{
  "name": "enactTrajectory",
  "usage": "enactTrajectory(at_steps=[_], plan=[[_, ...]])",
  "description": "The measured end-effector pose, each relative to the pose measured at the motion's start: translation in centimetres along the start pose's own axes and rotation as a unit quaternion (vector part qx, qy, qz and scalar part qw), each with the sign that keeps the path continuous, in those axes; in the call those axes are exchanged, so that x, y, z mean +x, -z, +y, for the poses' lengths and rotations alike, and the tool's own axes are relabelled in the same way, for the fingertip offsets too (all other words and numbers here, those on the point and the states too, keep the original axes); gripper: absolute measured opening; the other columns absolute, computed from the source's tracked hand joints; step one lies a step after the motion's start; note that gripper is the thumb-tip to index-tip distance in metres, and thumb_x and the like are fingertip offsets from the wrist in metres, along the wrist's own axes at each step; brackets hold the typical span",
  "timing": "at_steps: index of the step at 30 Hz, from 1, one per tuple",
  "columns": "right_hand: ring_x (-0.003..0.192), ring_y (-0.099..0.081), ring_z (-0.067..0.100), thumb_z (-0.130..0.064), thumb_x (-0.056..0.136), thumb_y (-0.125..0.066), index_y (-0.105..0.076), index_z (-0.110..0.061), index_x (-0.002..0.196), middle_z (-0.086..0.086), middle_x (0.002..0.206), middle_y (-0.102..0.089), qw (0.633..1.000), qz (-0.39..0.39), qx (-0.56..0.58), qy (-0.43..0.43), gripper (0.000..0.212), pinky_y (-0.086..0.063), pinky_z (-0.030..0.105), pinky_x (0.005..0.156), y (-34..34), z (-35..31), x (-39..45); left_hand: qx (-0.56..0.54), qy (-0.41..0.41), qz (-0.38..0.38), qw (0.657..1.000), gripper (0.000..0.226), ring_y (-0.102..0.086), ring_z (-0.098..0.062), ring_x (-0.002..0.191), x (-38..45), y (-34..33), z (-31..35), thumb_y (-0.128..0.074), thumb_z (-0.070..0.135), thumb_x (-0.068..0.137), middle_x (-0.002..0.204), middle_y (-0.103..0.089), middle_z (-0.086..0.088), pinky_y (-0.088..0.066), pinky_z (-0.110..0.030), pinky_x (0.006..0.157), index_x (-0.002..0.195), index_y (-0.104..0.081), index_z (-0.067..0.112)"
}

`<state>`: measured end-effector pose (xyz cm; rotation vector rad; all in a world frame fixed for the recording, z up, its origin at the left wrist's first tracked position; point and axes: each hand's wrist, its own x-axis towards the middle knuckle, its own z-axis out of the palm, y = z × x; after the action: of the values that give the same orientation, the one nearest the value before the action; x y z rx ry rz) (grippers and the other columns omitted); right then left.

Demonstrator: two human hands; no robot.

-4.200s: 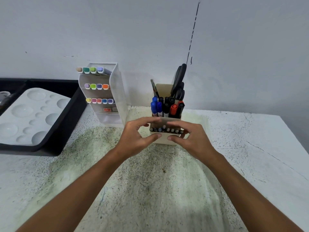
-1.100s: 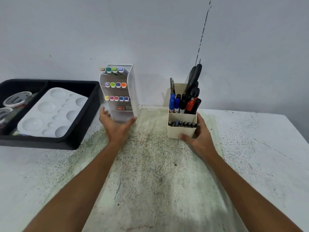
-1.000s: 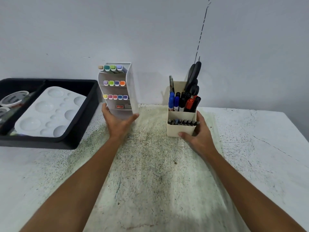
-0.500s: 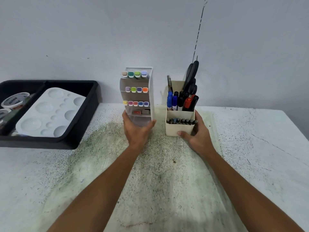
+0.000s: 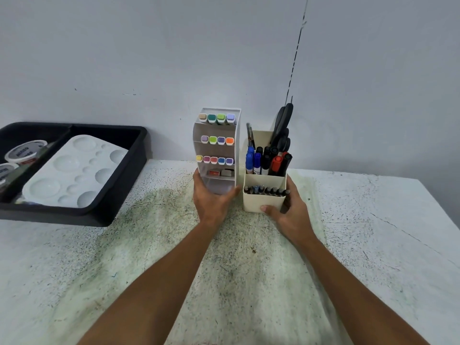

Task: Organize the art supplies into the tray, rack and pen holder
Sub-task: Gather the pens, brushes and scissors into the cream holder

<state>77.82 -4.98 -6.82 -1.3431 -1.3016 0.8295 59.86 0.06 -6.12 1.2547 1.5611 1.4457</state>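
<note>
Left hand grips rack base, right hand grips holder; person butts them together near worktop rear edge, keeping both upright.

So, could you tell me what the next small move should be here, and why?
Probably let go with both hands: the left hand holds the rack, the right hand the pen holder, and both stand upright, side by side.
</note>
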Motion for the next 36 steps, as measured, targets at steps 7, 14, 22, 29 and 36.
enactTrajectory(at_steps=[7,14,22,29,36], plan=[[0.114,-0.057,0.004,-0.009,0.075,-0.080,-0.031,-0.028,0.147,-0.009,0.126,-0.057,1.000,-0.001,-0.010,-0.004,0.089,-0.053,0.021,0.088,0.0,-0.3,0.0,0.010,0.012,-0.001,1.000,0.118,-0.057,-0.029,0.117,-0.1,-0.3,-0.2,-0.081,0.071,0.039,0.127,-0.058,-0.006,-0.052,-0.051,0.092,0.136,-0.033,0.024],[0.119,-0.054,0.013,-0.007,0.075,-0.079,-0.034,-0.022,0.144,-0.004,0.131,-0.055,0.999,-0.021,-0.039,-0.017,0.084,-0.051,0.038,0.097,0.5,-0.3,-0.2,-0.025,0.010,-0.046,0.999,0.105,-0.057,-0.023,0.113,-1.0,0.9,1.0,-0.085,0.048,0.044,0.122,-0.058,-0.004,-0.053,-0.040,0.094,0.133,-0.039,0.016],[0.123,-0.050,0.019,-0.006,0.080,-0.075,-0.042,-0.007,0.139,0.007,0.135,-0.050,0.993,0.090,-0.055,-0.047,0.068,-0.041,0.032,0.107,-0.2,-1.4,-6.5,-0.003,-0.019,-0.089,0.996,0.096,-0.038,-0.022,0.134,-4.0,6.2,-0.6,-0.085,0.020,0.066,0.146,-0.040,-0.010,-0.041,-0.033,0.105,0.146,-0.032,0.014],[0.112,-0.049,-0.008,-0.002,0.084,-0.068,-0.049,-0.019,0.129,0.000,0.126,-0.053,0.997,0.030,-0.055,0.046,0.051,-0.047,0.011,0.083,-9.8,-5.4,-9.8,0.046,-0.156,-0.191,0.968,0.067,-0.057,-0.006,0.114,-3.3,16.4,1.2,-0.075,0.040,0.079,0.127,-0.057,0.002,-0.054,-0.019,0.080,0.136,-0.041,0.027],[0.125,-0.043,0.009,-0.027,0.084,-0.073,-0.042,-0.023,0.139,-0.009,0.138,-0.039,0.993,-0.091,-0.047,0.057,0.063,-0.047,0.037,0.101,-24.7,-13.0,-6.8,0.133,-0.292,-0.061,0.945,0.058,-0.058,-0.016,0.106,5.4,34.2,1.6,-0.066,0.049,0.077,0.115,-0.062,0.001,-0.052,-0.034,0.082,0.126,-0.051,0.022]])
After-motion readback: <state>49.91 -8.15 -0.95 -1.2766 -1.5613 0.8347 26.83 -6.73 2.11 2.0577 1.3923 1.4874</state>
